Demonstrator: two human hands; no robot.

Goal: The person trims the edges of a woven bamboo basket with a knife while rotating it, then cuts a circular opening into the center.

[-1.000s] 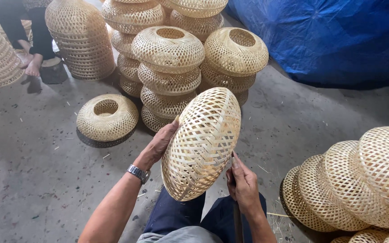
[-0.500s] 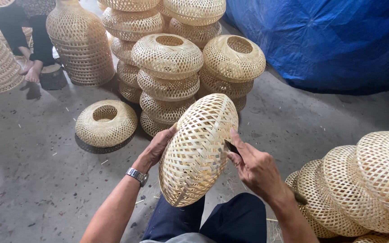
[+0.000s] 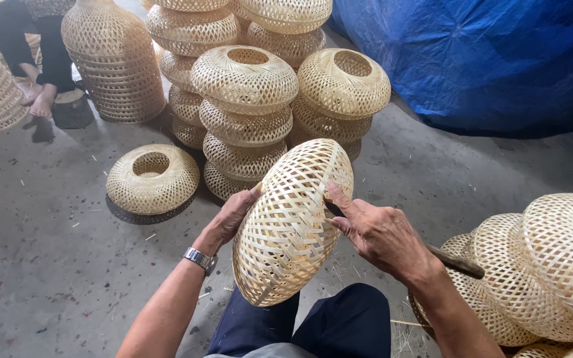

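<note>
Wickerwork fills the head view: a woven bamboo shade (image 3: 293, 222) stands on edge at centre frame, above the person's knees, its long axis running from lower left to upper right. The left hand (image 3: 233, 215) cups its left flank from behind, fingers curled round the weave and mostly hidden, a watch (image 3: 200, 260) on the wrist. The right hand (image 3: 379, 232) sits just right of the shade, fingertips (image 3: 334, 193) pressed together against the rim near the top; the palm also closes round a dark tool handle (image 3: 455, 263) that sticks out toward the right edge, its working end hidden behind the hand. Both hands touch the shade, so neither is nearer. Open floor (image 3: 48, 265) lies to the lower left; a lone shade (image 3: 152, 179) rests there, well apart. Stacks (image 3: 247, 99) stand close behind at upper centre, a tall basket (image 3: 111, 59) at upper left, a blue tarp (image 3: 485, 59) at upper right. More shades (image 3: 538, 265) crowd the lower right, near the right forearm, leaving little room that side. Another person's legs (image 3: 31, 59) show at far upper left.
</note>
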